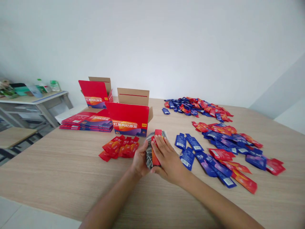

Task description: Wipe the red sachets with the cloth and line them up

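The hands are together over the near part of the surface (71, 171). The right hand (169, 162) lies flat, fingers extended and little bent, pressing a red pouch (155, 160) against a striped cloth (148, 156). The left hand (140, 160) is cupped at the cloth's left edge; its finger closure cannot be determined. Red pouches (120, 147) lie left, before an open carton (130, 118); blue pouches (187, 158) lie right.
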Demonstrator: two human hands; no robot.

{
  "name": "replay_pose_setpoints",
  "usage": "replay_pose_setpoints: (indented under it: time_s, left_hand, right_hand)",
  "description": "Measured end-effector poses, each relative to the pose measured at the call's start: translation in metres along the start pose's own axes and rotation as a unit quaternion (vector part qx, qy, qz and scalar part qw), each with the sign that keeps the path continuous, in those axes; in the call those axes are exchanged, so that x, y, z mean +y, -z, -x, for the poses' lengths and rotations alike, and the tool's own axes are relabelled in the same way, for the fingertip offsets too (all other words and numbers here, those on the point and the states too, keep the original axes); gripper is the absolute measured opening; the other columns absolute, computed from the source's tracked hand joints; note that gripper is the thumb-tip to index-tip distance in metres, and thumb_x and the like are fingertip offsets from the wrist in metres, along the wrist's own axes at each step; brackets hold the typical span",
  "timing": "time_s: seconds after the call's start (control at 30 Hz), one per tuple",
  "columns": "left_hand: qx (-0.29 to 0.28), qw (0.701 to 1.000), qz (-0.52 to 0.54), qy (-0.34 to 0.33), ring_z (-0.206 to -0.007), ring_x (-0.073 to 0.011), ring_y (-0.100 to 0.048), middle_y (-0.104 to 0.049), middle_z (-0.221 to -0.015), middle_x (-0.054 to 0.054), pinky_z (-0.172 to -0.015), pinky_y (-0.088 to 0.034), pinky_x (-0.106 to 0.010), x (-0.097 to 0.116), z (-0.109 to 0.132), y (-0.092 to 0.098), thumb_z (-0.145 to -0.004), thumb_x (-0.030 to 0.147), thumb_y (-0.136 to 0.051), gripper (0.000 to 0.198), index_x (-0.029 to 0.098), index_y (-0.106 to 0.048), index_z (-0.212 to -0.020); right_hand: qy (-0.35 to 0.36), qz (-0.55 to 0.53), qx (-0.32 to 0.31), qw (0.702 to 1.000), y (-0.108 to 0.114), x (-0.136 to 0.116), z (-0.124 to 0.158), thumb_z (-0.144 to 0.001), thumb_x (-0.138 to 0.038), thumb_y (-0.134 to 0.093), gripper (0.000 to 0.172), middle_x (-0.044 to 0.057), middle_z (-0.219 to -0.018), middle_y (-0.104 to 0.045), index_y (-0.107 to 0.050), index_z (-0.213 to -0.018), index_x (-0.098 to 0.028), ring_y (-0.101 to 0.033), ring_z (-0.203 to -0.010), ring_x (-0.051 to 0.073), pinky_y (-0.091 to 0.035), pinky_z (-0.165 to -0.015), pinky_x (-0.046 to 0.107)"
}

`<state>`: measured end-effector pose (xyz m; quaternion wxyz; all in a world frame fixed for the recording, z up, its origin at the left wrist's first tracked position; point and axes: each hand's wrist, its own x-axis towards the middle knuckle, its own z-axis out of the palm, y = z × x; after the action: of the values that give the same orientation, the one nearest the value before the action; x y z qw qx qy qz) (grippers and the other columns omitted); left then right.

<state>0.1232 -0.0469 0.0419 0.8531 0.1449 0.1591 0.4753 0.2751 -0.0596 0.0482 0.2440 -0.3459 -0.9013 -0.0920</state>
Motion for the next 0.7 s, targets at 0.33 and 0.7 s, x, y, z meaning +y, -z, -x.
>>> replay_pose_setpoints:
  time_s: [0.33,0.7]
  left_hand:
    - [0.0,0.998,-0.012,0.057,-0.086,-0.0261,-0.073,-0.076,-0.1,-0.014,-0.085,-0.055,-0.04,-0.01,-0.005,0.007,-0.095,0.042,-0.047,0.047,0.011,-0.065,-0.125]
    - [0.006,0.996,-0.044,0.077,-0.085,-0.0265,-0.074,-0.077,-0.096,-0.015,-0.086,-0.056,-0.04,-0.015,-0.009,0.012,-0.095,0.044,-0.049,0.048,0.008,-0.065,-0.123]
  right_hand:
    - [-0.157,-0.022,0.082,0.984,0.008,0.029,-0.005,-0.094,-0.038,-0.059,0.039,0.01,-0.164,-0.021,-0.063,-0.132,-0.028,-0.029,-0.146,0.038,-0.022,-0.115,0.068]
    - [-0.199,-0.098,0.144,0.964,-0.006,0.039,-0.002,-0.097,-0.03,-0.052,0.037,0.01,-0.161,-0.03,-0.064,-0.131,-0.023,-0.03,-0.147,0.034,-0.034,-0.115,0.06]
